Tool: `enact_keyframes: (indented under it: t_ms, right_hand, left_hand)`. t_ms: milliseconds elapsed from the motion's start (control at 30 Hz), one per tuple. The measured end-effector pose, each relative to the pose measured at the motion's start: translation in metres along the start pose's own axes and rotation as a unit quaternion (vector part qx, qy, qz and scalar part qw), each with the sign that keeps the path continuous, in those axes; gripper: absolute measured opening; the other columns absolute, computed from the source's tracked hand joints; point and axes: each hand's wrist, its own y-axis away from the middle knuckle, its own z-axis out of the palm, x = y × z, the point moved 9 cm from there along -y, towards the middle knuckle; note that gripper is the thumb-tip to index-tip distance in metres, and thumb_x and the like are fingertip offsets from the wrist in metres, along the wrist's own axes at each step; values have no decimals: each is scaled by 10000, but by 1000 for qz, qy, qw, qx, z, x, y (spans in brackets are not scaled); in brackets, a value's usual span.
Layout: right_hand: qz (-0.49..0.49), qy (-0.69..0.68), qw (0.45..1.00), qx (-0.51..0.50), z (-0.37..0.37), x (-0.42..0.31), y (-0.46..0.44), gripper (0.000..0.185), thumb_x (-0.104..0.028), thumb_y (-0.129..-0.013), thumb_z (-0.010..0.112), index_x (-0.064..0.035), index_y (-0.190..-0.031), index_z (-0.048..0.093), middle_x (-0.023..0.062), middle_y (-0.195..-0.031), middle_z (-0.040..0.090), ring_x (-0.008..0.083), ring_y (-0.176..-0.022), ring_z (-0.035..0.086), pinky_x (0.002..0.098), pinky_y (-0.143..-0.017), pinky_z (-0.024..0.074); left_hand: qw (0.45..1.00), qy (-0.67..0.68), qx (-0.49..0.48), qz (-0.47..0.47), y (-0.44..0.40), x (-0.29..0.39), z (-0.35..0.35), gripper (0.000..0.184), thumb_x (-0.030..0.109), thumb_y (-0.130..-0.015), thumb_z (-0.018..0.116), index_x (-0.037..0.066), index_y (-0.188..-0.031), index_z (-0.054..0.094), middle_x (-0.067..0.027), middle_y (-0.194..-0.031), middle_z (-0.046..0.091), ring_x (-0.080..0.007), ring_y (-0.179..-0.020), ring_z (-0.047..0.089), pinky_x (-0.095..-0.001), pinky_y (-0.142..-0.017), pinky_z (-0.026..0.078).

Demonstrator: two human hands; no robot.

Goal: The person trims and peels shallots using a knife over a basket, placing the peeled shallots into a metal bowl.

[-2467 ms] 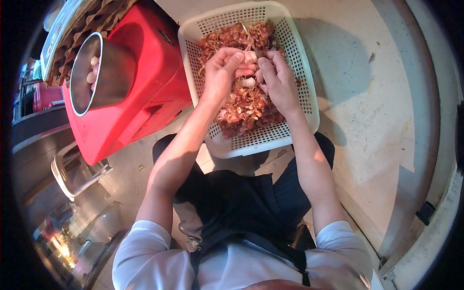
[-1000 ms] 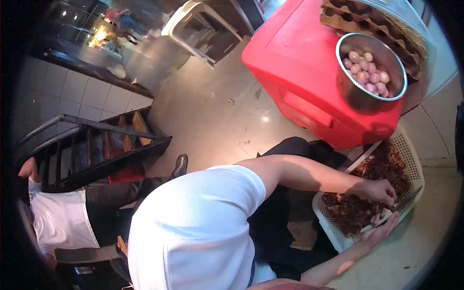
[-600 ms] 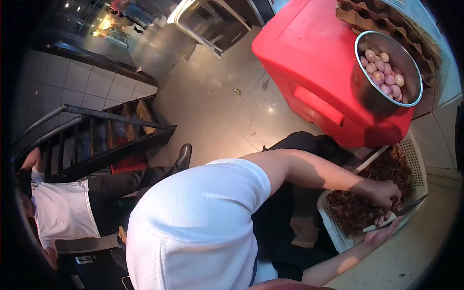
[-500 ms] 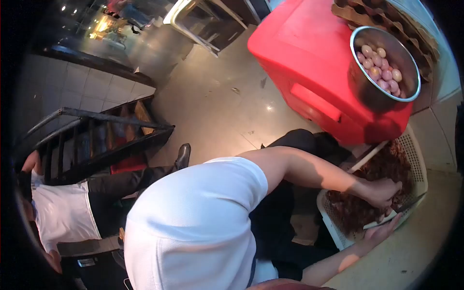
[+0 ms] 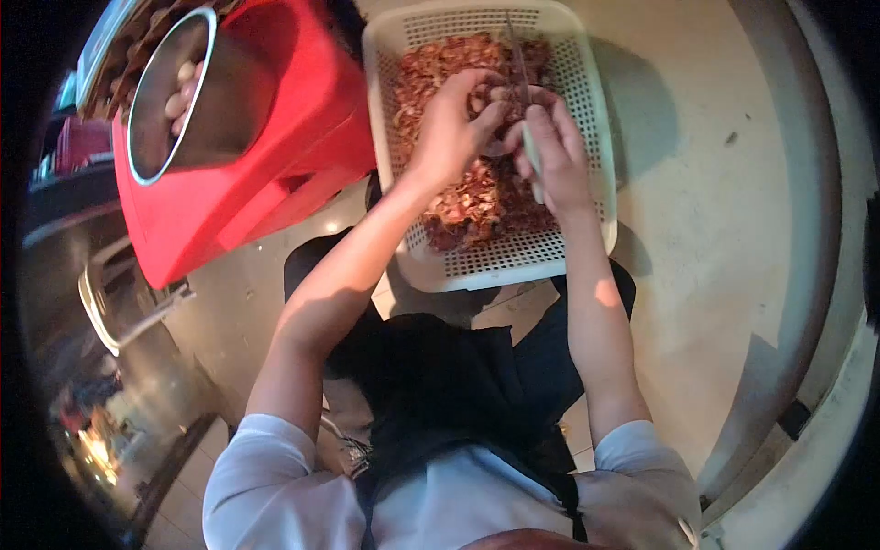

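A white perforated plastic basket (image 5: 599,137) stands in front of me, filled with reddish-brown papery skins (image 5: 472,206) that look like onion or shallot peel. Over these skins, my right hand (image 5: 561,170) is wrapped around the pale handle of a knife (image 5: 520,69), its blade directed toward the far rim. My left hand (image 5: 454,128) is close beside it, with curled fingers pinched together near the blade. Whatever sits in those fingers is small and partly hidden, so I cannot make it out.
At the left a steel pot (image 5: 220,110) with several small pinkish bulbs (image 5: 179,105) rests on a red plastic box (image 5: 321,128). Behind the pot are brown egg trays (image 5: 137,55). A white-framed chair (image 5: 101,312) stands farther left. A curved ledge (image 5: 807,229) borders the right.
My view has swung right, so the pot and red box now appear at the left. My left hand has risen from the skins to meet the right hand, which still has the knife.
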Motion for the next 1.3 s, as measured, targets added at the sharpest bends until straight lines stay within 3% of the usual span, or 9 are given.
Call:
enact_keyframes:
  t_ms: [67, 100, 267, 433, 633, 933, 1033, 1233, 1300]
  right_hand:
    - [-34, -13, 999, -11, 5, -3, 0, 357, -302, -994, 501, -42, -1238, 477, 36, -716, 591, 51, -489, 460, 197, -431, 355]
    - [-47, -1, 999, 0, 3, -2, -1, 365, -297, -993, 504, -28, -1238, 475, 34, -715, 592, 50, -489, 469, 198, -429, 362]
    - [-71, 73, 995, 4, 0, -11, -1, 399, -275, -983, 528, 29, -1234, 466, 36, -748, 619, 51, -527, 530, 203, -433, 402]
    - [-129, 141, 981, 39, -1, -21, 2, 379, -229, -957, 575, 69, -1175, 490, 106, -871, 669, 134, -714, 664, 265, -584, 553]
    - [-154, 225, 961, 55, -4, -20, 2, 373, -254, -966, 556, 47, -1179, 498, 116, -799, 677, 173, -714, 689, 296, -607, 538]
    - [-140, 224, 963, 54, 0, -18, 4, 340, -284, -981, 531, -15, -1189, 514, 79, -680, 629, 166, -585, 638, 325, -562, 492]
    - [-108, 234, 965, 55, 1, -20, 5, 342, -289, -981, 530, -15, -1185, 515, 108, -700, 628, 220, -618, 649, 352, -573, 491]
    - [-238, 298, 920, 90, 1, -22, 5, 328, -285, -979, 526, -17, -1167, 518, 160, -746, 646, 346, -715, 662, 411, -610, 493]
    - [-200, 257, 942, 83, 2, -23, 7, 318, -280, -977, 528, -15, -1152, 519, 171, -791, 664, 340, -759, 674, 409, -635, 502]
  left_hand:
    - [998, 68, -5, -3, -4, -7, 4, 312, 51, -871, 622, -13, -1172, 570, -76, -883, 658, -119, -767, 618, -274, -648, 535]
    - [998, 61, -4, 15, -2, -4, 7, 300, 53, -907, 593, -7, -1198, 551, -16, -801, 640, -62, -653, 574, -210, -559, 454]
    - [989, 145, -32, -26, -4, -9, 13, 316, 49, -910, 563, 12, -1223, 541, -43, -959, 632, -97, -798, 599, -240, -684, 502]
    - [966, 252, -35, -40, -6, -14, 14, 303, 39, -913, 554, -1, -1214, 539, -79, -1055, 628, -127, -861, 607, -262, -717, 533]
    - [964, 261, -41, -42, -6, -16, 14, 268, 23, -943, 541, 1, -1211, 535, -74, -1076, 632, -141, -925, 614, -288, -767, 525]
    - [941, 332, -19, -61, -5, -18, 9, 234, 25, -927, 578, -28, -1155, 577, -91, -1053, 647, -159, -936, 637, -292, -807, 546]
    - [941, 331, 20, -63, -3, -17, 8, 241, 22, -908, 601, -60, -1134, 580, -101, -995, 656, -146, -863, 655, -264, -771, 563]
    - [958, 282, 33, -37, -4, -18, 2, 237, 26, -888, 639, -58, -1108, 612, -78, -921, 676, -120, -828, 650, -241, -751, 541]
    - [970, 240, 45, -21, -4, -19, -2, 242, 28, -882, 651, -53, -1109, 622, -67, -899, 680, -104, -807, 645, -233, -733, 530]
